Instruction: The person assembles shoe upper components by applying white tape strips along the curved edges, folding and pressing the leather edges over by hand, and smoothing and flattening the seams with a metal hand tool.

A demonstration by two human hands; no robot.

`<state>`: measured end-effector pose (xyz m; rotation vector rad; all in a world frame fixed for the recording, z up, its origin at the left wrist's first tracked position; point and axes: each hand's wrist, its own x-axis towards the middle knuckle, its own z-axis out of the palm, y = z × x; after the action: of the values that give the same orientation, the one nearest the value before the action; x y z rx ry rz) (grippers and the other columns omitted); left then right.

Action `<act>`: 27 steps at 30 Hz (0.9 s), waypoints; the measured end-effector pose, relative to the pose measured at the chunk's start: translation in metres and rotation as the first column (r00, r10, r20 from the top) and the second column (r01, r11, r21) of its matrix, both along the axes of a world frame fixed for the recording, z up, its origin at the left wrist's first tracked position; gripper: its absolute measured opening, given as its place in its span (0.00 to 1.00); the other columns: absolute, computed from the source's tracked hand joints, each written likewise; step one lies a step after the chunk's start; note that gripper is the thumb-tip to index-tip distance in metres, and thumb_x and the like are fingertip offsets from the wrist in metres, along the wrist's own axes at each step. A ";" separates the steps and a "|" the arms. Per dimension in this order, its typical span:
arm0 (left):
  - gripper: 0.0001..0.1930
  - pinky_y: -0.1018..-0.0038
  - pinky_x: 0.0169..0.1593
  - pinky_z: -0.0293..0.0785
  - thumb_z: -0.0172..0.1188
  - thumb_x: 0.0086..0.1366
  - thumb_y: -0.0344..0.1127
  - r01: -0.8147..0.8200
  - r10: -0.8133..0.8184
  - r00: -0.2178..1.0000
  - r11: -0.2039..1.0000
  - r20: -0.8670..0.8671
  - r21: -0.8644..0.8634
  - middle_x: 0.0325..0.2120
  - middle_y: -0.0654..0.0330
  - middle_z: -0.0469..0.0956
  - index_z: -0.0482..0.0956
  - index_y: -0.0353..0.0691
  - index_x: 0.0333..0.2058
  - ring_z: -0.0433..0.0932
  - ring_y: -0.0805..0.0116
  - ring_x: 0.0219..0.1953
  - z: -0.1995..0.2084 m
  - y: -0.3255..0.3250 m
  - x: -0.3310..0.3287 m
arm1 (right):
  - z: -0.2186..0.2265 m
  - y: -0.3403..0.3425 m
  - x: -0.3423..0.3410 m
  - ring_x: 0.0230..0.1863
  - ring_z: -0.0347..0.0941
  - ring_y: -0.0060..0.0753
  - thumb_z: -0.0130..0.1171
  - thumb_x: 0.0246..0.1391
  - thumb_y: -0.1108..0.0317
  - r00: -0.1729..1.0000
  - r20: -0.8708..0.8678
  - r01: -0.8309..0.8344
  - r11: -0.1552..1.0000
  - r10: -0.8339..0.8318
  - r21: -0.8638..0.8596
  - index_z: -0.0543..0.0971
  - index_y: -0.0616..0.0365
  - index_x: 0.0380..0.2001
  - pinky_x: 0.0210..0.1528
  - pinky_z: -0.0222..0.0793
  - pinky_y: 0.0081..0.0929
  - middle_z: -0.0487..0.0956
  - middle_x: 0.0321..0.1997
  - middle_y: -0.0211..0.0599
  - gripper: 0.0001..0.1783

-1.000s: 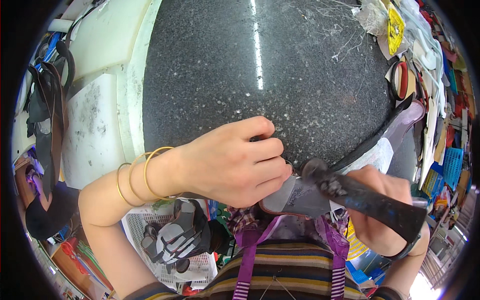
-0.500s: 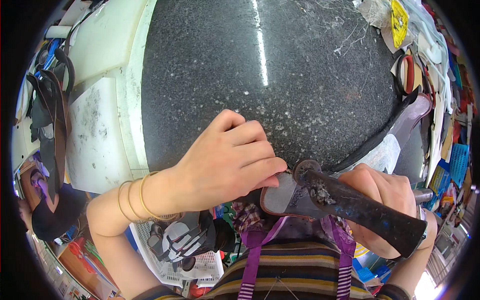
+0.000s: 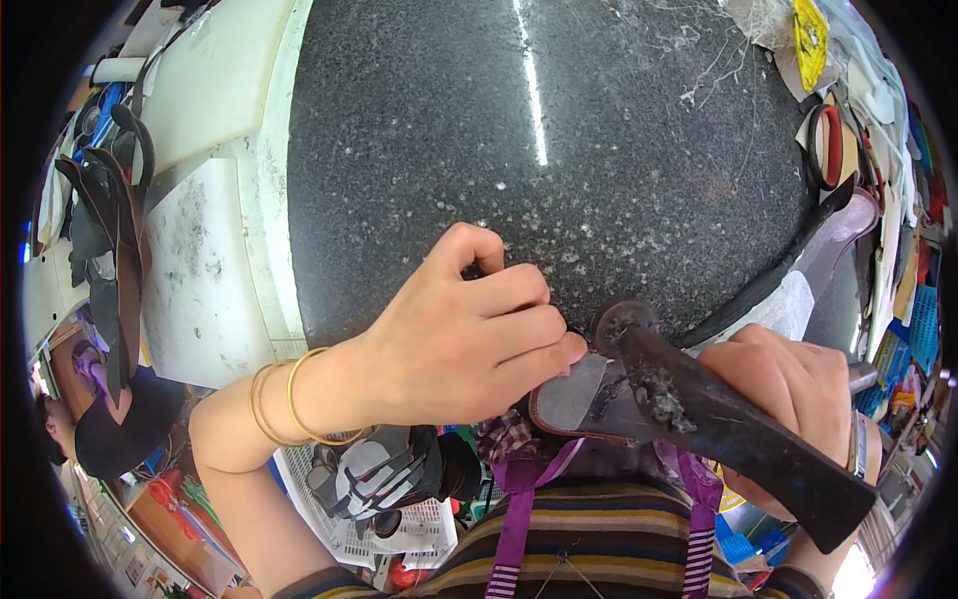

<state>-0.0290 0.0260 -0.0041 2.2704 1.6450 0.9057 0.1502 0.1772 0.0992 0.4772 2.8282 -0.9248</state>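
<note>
Head view shows the cobbler's hammer point(image 3: 733, 434), clenched in the right hand point(image 3: 783, 404), shifted slightly from the grey leather piece point(image 3: 569, 391) at the black table point(image 3: 429, 150), perhaps between taps. Apart from it, the left hand point(image 3: 467, 344) curls by the leather, grip hidden.

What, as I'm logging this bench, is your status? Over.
Right grip closed on hammer. Left grip curled at edge of brown-edged grey piece. Hammer hides part of that piece.

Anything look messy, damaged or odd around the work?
Yes: tangled pale threads litter the far right of the dark slab like uncleared scraps, and the hammer in the right hand has a crusted-looking patch on its dark surface.
</note>
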 end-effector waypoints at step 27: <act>0.08 0.70 0.38 0.63 0.57 0.48 0.36 0.075 0.005 0.899 0.983 -0.438 0.166 0.28 0.66 0.72 0.79 0.40 0.27 0.71 0.71 0.32 0.012 -0.011 0.015 | -0.010 0.002 0.005 0.25 0.75 0.45 0.62 0.44 0.67 0.997 0.022 -0.077 0.994 0.079 -0.073 0.74 0.55 0.30 0.26 0.70 0.36 0.73 0.24 0.37 0.09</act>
<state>-0.0140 0.0150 0.0077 2.7787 1.7376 0.5791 0.1555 0.1796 0.0891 0.3648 2.7583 -0.9952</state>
